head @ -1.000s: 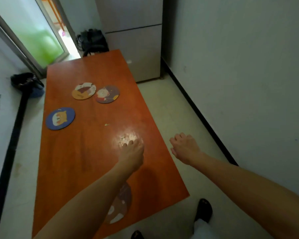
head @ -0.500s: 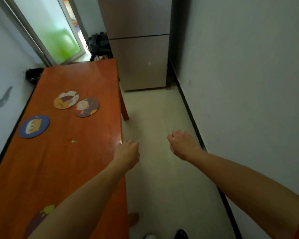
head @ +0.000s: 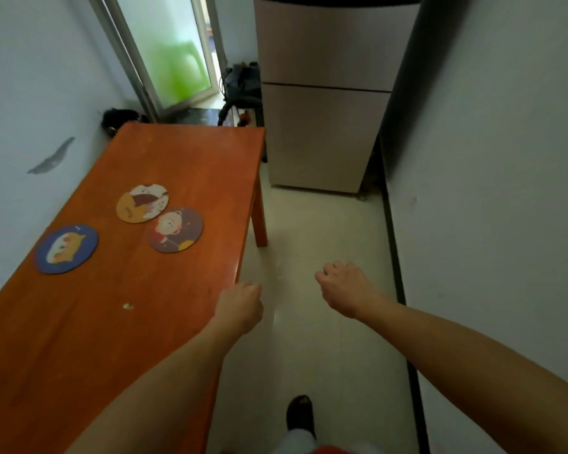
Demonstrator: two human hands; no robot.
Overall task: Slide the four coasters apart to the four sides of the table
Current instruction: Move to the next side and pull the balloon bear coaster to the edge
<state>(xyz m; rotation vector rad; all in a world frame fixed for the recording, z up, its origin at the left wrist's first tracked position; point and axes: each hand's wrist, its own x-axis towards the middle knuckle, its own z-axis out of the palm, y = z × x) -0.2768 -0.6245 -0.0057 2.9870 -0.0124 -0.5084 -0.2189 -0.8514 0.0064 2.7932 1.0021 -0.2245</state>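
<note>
Head view. Left hand (head: 240, 304) curled in a loose fist at the near long edge of the orange wooden table (head: 79, 339), grip empty; right hand (head: 344, 290) likewise curled, holding nothing, over the floor. Three round printed coasters lie well ahead-left of the left hand: blue one (head: 66, 249) furthest left, near the wall-side edge; tan one (head: 142, 203) and purple bear one (head: 176, 230) just beside each other, mid-table. 4th coaster not in view. Risk: tan/purple pair so close that pushing one could drag the other; overshoot could send a coaster off the edge.

Three coasters — blue (head: 66, 249), orange (head: 142, 203), purple (head: 175, 230) — one table (head: 79, 339), two hands.
</note>
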